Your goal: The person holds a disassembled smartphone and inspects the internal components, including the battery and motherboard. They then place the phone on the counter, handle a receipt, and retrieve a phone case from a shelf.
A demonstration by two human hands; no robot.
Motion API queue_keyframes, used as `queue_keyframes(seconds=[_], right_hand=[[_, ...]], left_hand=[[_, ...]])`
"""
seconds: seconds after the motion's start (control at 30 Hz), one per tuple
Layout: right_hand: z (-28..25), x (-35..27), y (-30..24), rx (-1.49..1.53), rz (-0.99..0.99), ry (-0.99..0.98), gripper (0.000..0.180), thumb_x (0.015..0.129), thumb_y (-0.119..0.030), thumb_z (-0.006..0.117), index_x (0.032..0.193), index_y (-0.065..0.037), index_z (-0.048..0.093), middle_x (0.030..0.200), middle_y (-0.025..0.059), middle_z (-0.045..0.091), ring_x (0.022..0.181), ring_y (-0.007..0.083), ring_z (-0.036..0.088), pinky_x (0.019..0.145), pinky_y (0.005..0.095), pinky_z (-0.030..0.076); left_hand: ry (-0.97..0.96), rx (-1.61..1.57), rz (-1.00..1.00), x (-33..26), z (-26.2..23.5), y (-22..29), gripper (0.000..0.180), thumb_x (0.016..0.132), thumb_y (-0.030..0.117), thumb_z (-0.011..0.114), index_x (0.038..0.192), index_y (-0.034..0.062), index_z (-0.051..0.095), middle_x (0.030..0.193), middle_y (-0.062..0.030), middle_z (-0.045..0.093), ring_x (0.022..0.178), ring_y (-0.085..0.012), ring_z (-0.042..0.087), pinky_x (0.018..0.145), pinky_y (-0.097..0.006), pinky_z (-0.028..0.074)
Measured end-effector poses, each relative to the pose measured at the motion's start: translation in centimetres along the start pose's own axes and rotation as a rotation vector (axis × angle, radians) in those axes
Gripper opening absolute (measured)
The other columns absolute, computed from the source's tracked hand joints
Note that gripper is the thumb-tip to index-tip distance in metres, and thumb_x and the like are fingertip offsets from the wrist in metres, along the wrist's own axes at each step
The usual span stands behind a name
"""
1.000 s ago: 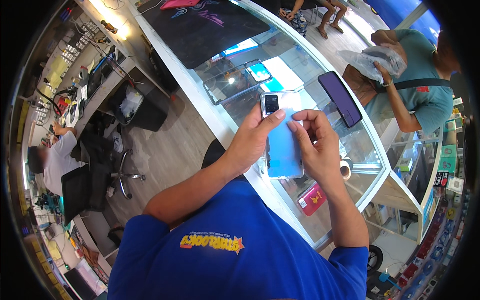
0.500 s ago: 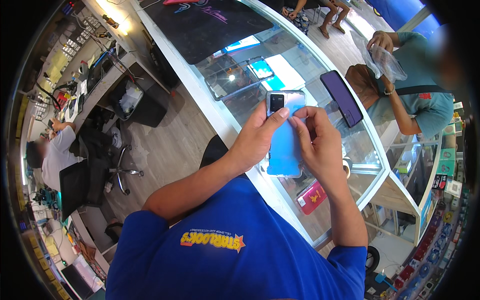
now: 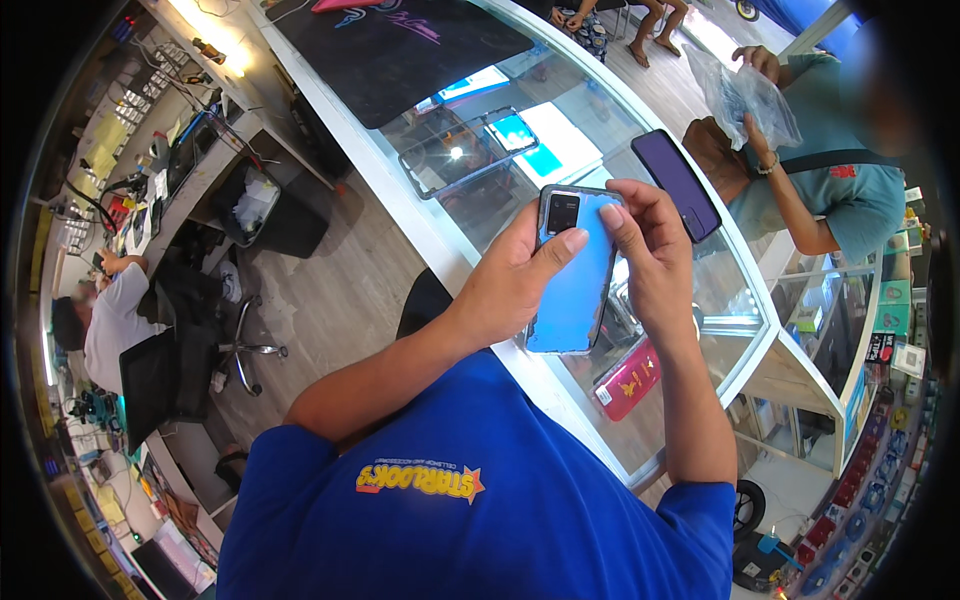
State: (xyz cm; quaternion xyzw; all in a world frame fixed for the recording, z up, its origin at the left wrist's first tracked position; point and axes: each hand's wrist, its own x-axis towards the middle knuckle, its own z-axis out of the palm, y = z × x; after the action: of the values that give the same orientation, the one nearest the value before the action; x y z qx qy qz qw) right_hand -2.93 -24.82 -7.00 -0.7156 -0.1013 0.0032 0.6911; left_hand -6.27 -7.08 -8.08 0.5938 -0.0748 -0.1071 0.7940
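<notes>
**Light-blue phone, back side up, held in both hands over the glass desk**

Item: phone (image 3: pixel 572 280), flat slab with a light-blue back and a dark frame, back facing the camera. A dark square camera block sits in its upper left corner. Long axis runs near upright in the picture, the top end tilted slightly to the right and pointing away from the person; the bottom end points back toward the person's chest.

Position: raised above the glass desk (image 3: pixel 640 110), not resting on it, at about the middle of the view.

Left hand (image 3: pixel 510 285): wraps the phone's left edge from behind, thumb laid across the blue back just below the camera block. Fingers closed on the phone.

Right hand (image 3: pixel 650 265): at the right edge and top right corner, fingers (image 3: pixel 628 208) curled down onto the upper part of the back. Closed against the phone.

Adjacent, on the desk: a dark purple phone (image 3: pixel 676 184) lying flat just beyond the right hand, long axis slanting; a dark tray-like frame (image 3: pixel 468 150) beyond the held phone; a large black mat (image 3: pixel 400 50) farther along the top. A red box (image 3: pixel 627 378) shows below the glass, under the right forearm.

Surroundings: a second person in a teal shirt (image 3: pixel 845 195) across the desk handles a clear plastic bag (image 3: pixel 745 100). At far left, a seated person in a white shirt (image 3: pixel 110 325) at a cluttered workbench; a black office chair (image 3: pixel 185 365) stands on the wooden floor.
</notes>
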Motion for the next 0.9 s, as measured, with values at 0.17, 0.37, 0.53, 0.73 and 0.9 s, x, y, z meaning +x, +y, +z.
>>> queue_keyframes(seconds=[0.17,0.37,0.53,0.73,0.9], right_hand=[[-0.74,0.11,0.37,-0.084,0.004,-0.029,0.028,0.103,-0.018,0.068,0.128,-0.006,0.068,0.106,0.0004,0.065,0.099,0.0086,0.061,0.086,0.0236,0.047],[-0.76,0.17,0.45,-0.167,-0.046,-0.069,0.027,0.103,-0.019,0.067,0.127,-0.005,0.07,0.11,0.0009,0.068,0.098,0.0088,0.062,0.085,0.0238,0.049],[-0.6,0.06,0.02,-0.065,0.058,-0.058,0.028,0.103,-0.021,0.067,0.126,-0.005,0.07,0.111,0.0017,0.07,0.096,0.0083,0.063,0.084,0.0234,0.05],[-0.44,0.06,0.04,-0.047,0.053,-0.042,0.029,0.103,-0.021,0.068,0.125,-0.003,0.07,0.111,0.002,0.07,0.096,0.0077,0.063,0.083,0.0232,0.05],[-0.44,-0.07,0.29,-0.074,0.01,0.008,0.024,0.101,-0.019,0.07,0.119,-0.003,0.071,0.109,0.0016,0.068,0.094,0.0078,0.062,0.081,0.0237,0.049]], left_hand=[[-0.039,0.073,-0.077,0.03,-0.18,0.12,0.048,0.109,0.04,0.052,0.143,0.0059,0.049,0.121,-0.0063,0.062,0.112,-0.0111,0.061,0.096,-0.029,0.051],[-0.047,-0.033,-0.097,0.05,-0.12,-0.13,0.048,0.109,0.041,0.052,0.142,0.0059,0.049,0.118,-0.0067,0.062,0.11,-0.0106,0.061,0.094,-0.028,0.051],[-0.046,0.023,-0.115,0.07,-0.28,0.2,0.048,0.109,0.042,0.053,0.14,0.0055,0.051,0.115,-0.0057,0.062,0.107,-0.0098,0.061,0.092,-0.027,0.051],[-0.04,0.006,-0.129,0.05,-0.19,0.16,0.048,0.109,0.043,0.053,0.138,0.0055,0.052,0.113,-0.0051,0.062,0.105,-0.0092,0.061,0.091,-0.026,0.052],[-0.042,0.015,-0.118,0.2,-0.22,0.0,0.048,0.108,0.043,0.054,0.138,0.0052,0.052,0.113,-0.005,0.062,0.104,-0.009,0.061,0.089,-0.026,0.053]])
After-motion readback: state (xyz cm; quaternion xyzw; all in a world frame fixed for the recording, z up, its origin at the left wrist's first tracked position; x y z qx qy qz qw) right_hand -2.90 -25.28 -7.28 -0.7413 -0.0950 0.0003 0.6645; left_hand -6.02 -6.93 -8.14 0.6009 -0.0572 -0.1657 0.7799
